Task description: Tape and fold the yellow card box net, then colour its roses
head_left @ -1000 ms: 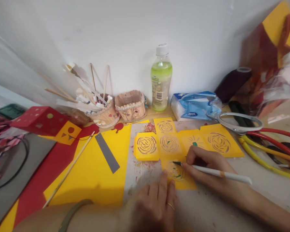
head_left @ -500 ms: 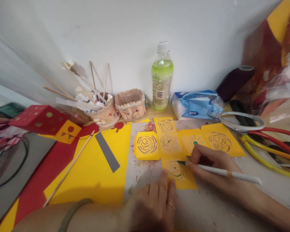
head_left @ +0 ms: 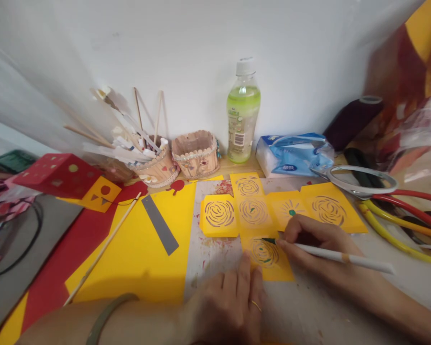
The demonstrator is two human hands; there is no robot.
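Two bare hands share a grey mat (head_left: 206, 254) flecked with red, with a big yellow sheet (head_left: 140, 258) spread on its left. On the mat, just right of that sheet, a yellow cut-out (head_left: 262, 218) lies unfolded in joined panels, several patterned with ringed slits. I'd want the whole shape flat, since one lifted panel could drag on its neighbours. The left hand (head_left: 224, 299) has its fingers stretched out, grasping nothing, the tips resting on the left side of the nearest panel (head_left: 273, 273); that looks a sound brace, provided any stroke runs away from them. The right hand (head_left: 316, 251) pinches a slim white tool (head_left: 326, 252) low down, close to its working end, which should favour small, steady moves. Its dark tip (head_left: 268, 240) sits at the upper edge of the rings; blade or brush, I can't tell. Short, light strokes would suit, because the narrow strips between those slits (head_left: 264, 254) look easy to spoil.
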